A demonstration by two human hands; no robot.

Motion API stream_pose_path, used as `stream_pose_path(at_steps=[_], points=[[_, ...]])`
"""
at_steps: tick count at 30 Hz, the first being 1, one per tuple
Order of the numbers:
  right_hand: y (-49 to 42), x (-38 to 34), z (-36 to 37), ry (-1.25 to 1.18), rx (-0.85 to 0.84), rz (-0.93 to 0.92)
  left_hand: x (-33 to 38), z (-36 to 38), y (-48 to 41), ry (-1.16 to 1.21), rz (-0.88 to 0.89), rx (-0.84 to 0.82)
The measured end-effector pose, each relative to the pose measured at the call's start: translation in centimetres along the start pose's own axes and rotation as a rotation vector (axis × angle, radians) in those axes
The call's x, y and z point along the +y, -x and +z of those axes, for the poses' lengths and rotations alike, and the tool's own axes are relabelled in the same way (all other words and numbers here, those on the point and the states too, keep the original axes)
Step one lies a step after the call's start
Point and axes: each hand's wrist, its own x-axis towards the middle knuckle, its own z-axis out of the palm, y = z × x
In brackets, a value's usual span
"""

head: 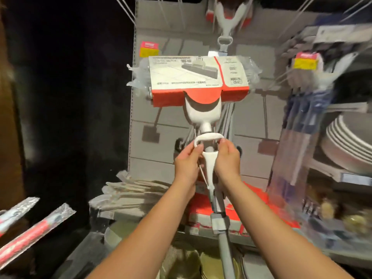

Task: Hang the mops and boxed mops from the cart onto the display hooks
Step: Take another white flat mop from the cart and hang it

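Observation:
A mop with a white and orange card sleeve round its head (199, 79) stands upright in front of the grey display back panel (249, 121). Below its head is a white lever handle (209, 137) on a grey pole (225, 246). My left hand (188, 164) pinches the left end of the white lever. My right hand (227, 158) pinches its right end. Above, another white mop (226, 19) hangs from the top of the display. Several bare wire display hooks (126, 11) stick out at the top left.
Two wrapped red-and-white mop handles (34, 232) lie at the lower left. Flat wrapped packs (130, 196) and orange boxed mops (253, 200) sit on the shelf below. Blue packaged goods (302, 125) hang at the right beside stacked round pans (350, 137). Yellow price tags (149, 49) hang on the panel.

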Motion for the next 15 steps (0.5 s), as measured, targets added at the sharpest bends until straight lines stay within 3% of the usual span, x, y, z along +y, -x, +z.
stream_pose_path(at_steps=[15], points=[[-12.0, -3.7, 2.6, -0.016, 0.17, -0.018, 3.2, 5.8, -12.7, 0.034, 0.046, -0.244]])
